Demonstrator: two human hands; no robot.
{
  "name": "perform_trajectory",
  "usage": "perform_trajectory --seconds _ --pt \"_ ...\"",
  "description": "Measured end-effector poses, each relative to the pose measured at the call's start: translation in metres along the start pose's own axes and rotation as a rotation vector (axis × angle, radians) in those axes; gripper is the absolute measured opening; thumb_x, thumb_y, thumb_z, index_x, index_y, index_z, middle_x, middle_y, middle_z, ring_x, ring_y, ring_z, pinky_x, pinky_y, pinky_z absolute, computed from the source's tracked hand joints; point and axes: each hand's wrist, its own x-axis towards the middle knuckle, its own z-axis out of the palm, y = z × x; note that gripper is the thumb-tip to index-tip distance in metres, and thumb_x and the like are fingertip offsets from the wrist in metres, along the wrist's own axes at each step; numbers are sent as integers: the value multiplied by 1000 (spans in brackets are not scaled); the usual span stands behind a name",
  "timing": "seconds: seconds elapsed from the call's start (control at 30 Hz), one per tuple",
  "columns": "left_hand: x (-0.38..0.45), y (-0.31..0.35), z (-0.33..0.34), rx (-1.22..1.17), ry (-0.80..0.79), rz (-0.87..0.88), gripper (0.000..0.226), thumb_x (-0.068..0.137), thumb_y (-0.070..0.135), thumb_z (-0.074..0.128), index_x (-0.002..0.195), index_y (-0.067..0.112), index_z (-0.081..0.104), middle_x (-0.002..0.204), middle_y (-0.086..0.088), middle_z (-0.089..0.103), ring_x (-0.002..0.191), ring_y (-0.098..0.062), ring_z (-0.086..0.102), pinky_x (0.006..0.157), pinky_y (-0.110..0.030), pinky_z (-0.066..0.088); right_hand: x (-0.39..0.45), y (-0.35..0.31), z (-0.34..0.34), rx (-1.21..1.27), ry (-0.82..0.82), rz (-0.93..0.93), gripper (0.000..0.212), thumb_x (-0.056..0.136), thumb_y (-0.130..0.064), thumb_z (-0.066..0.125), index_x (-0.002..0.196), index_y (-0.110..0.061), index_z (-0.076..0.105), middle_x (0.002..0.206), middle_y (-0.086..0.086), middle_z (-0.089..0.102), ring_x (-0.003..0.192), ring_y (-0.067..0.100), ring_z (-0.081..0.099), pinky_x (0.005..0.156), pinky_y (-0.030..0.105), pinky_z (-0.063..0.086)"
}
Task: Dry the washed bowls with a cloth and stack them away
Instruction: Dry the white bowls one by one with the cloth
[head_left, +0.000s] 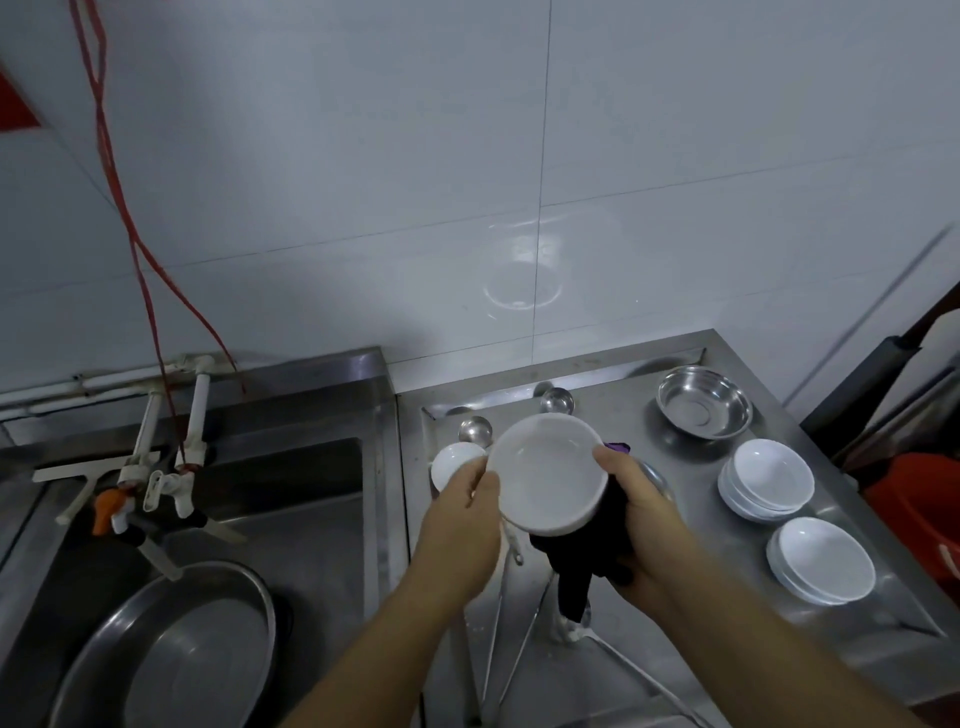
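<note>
I hold a white bowl (545, 475) up over the steel counter, its inside tilted toward me. My left hand (460, 519) grips its left rim. My right hand (647, 519) grips the right rim together with a dark cloth (587, 561) that hangs down under the bowl. Another white bowl (451, 465) sits on the counter just behind my left hand. Two stacks of white bowls stand at the right: the far stack (766, 478) and the near stack (821, 566).
A steel bowl (704, 408) stands at the counter's back right. Two ladles (475, 431) lie behind the held bowl, their handles running toward me. A sink with taps (156, 483) and a large steel basin (171, 654) is at the left. A red bucket (919, 514) stands past the counter's right edge.
</note>
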Motion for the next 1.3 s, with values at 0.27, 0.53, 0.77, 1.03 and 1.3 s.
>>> perform_trajectory --seconds 0.27,0.53,0.77,1.03,1.3 --pt "5 -9 31 -538 -110 -327 24 109 16 56 108 24 78 106 -6 82 95 -22 81 73 -34 65 -9 -15 -41 -32 -36 64 67 58 -47 97 115 -17 79 118 31 73 101 57 71 64 48 61" --pt "8 3 101 -488 -157 -294 23 109 16 55 118 17 76 110 -8 81 101 -24 79 77 -33 65 -16 -53 -100 -45 -18 -42 88 56 -47 100 132 -15 70 124 27 72 101 45 74 73 50 60" --pt "14 16 188 -427 -139 -275 25 108 17 57 115 26 78 110 -4 81 99 -23 79 73 -32 65 -13 -98 -184 -36 105 -104 52 77 -31 88 124 -14 72 121 25 73 95 43 70 73 49 59" --pt "9 30 314 -390 -128 -315 26 109 18 55 109 28 79 102 2 82 94 -17 80 72 -29 64 0 -164 -301 -106 185 -102 28 87 -15 83 114 -12 75 107 21 78 92 37 73 79 54 61" --pt "0 31 404 -327 -154 -419 19 108 16 56 114 24 73 100 2 83 96 -19 80 76 -33 66 21 -174 -410 -315 356 -128 25 79 -7 87 91 -28 79 94 11 81 90 33 78 75 45 65"
